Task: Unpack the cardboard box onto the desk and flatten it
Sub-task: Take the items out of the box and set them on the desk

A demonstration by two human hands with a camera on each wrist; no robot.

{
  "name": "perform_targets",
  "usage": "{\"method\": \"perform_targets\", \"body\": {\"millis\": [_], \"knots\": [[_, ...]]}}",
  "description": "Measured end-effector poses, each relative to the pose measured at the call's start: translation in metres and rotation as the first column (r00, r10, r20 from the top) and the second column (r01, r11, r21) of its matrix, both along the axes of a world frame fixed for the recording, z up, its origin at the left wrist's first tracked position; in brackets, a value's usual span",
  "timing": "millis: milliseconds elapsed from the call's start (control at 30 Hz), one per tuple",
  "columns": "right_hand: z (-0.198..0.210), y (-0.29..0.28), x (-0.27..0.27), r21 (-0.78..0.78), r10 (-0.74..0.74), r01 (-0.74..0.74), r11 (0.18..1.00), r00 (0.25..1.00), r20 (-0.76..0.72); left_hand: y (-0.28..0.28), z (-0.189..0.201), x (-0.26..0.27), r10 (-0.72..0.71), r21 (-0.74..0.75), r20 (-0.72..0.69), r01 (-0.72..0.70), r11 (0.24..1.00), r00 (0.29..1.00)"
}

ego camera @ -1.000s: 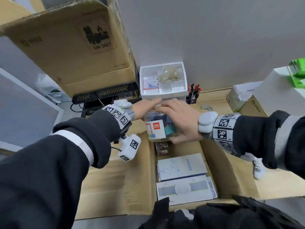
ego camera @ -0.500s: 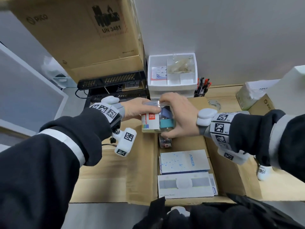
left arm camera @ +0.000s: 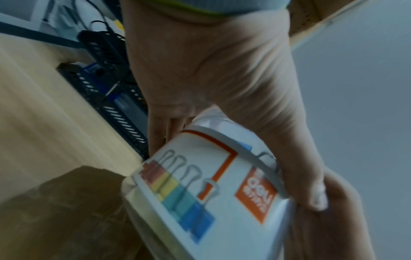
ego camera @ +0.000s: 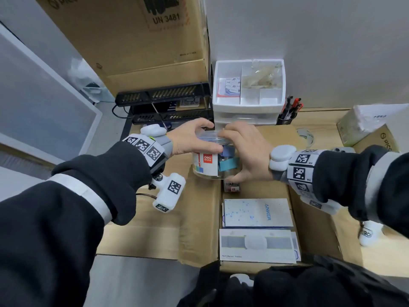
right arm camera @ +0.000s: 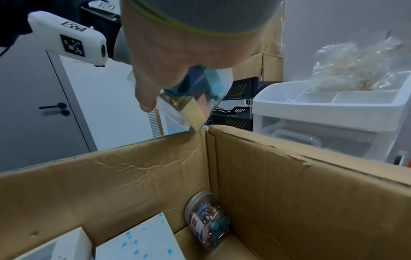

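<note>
A clear plastic tub of coloured binder clips [ego camera: 212, 165] with a red Deli label hangs above the far left corner of the open cardboard box [ego camera: 314, 224]. My left hand [ego camera: 194, 138] grips its lid and left side, and my right hand [ego camera: 243, 151] grips its right side. In the left wrist view the thumb and fingers of my left hand [left arm camera: 211, 70] wrap round the tub [left arm camera: 211, 184]. Below my right hand [right arm camera: 177, 52] and the tub [right arm camera: 195, 98], a smaller jar of clips [right arm camera: 209, 223] lies in the box's far corner. A white Anker box [ego camera: 256, 212] and a PICO tracker box [ego camera: 256, 245] lie flat inside.
A white drawer organiser [ego camera: 249, 96] and a pen cup [ego camera: 287, 114] stand just behind the box. A black mesh rack [ego camera: 166, 107] under a big carton [ego camera: 143, 41] stands at the back left. More packages [ego camera: 363, 122] sit on the desk at the right.
Both hands have lifted the tub of clips from inside the box to above its rim, and the smaller jar beneath it now shows.
</note>
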State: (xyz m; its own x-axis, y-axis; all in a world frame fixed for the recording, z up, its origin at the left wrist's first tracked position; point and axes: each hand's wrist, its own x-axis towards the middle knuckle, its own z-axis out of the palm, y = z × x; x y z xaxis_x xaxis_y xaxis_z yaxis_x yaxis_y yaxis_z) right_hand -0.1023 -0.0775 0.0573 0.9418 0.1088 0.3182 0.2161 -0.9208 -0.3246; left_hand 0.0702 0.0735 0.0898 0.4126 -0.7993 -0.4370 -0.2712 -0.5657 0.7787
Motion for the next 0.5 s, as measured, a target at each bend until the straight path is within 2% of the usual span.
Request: {"method": "perform_targets", "body": {"millis": [167, 233, 300, 367, 400, 500], "knots": [[-0.012, -0.002, -0.008, 0.037, 0.007, -0.008, 0.999, 1.000, 0.020, 0.001, 0.003, 0.001, -0.103, 0.013, 0.319, 0.104, 0.994, 0.942], [-0.021, -0.008, -0.013, 0.066, -0.019, 0.016, 0.998, 0.999, 0.040, 0.006, 0.000, 0.001, -0.105, -0.006, 0.383, 0.116, 0.993, 0.918], [-0.033, -0.019, -0.015, 0.076, -0.074, 0.074, 0.994, 0.997, -0.004, 0.010, -0.004, 0.002, -0.115, -0.006, 0.399, 0.128, 0.992, 0.909], [-0.047, -0.028, -0.013, 0.067, -0.135, 0.149, 0.987, 0.974, -0.183, 0.012, -0.009, 0.005, -0.140, 0.005, 0.412, 0.151, 0.988, 0.900], [-0.052, -0.027, -0.011, 0.027, -0.151, 0.169, 0.985, 0.933, -0.326, 0.014, -0.009, 0.003, -0.149, 0.006, 0.419, 0.161, 0.987, 0.895], [-0.079, -0.018, -0.005, -0.093, -0.144, 0.109, 0.990, 0.736, -0.661, 0.016, -0.012, 0.000, -0.154, 0.005, 0.440, 0.169, 0.986, 0.885]]}}
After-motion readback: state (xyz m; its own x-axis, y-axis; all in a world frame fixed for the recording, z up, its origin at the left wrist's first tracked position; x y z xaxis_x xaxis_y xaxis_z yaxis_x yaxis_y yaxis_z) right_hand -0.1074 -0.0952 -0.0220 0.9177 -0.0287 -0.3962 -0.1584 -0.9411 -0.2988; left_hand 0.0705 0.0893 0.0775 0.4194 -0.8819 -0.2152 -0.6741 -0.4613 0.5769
